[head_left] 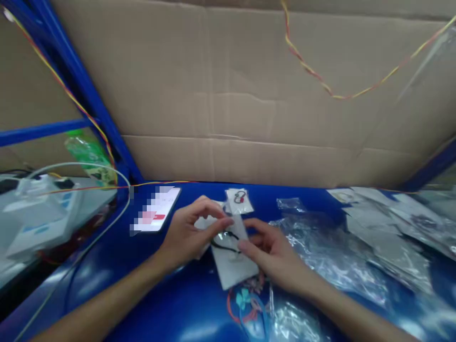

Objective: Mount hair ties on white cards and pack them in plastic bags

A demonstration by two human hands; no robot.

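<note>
In front of me a white card point(234, 270) is held tilted above the blue table, with a black cord loop point(225, 246) lying across it. My left hand point(195, 228) pinches the card's upper end between thumb and fingers. On the card's right edge, my right hand point(269, 247) grips with its thumb over the front, close to the cord. Behind the hands lies another white card point(242, 200) with a dark loop and a red piece. Below the held card rests a small heap of coloured cords point(249, 306), pink, red and blue.
Clear plastic bags point(331, 256) spread over the table's right side, beside a pile of packed white cards point(388, 232). A phone point(160, 209) lies left of my hands. A white cable point(117, 209), a blue frame and a green bottle point(89, 154) are farther left; cardboard point(242, 95) stands behind.
</note>
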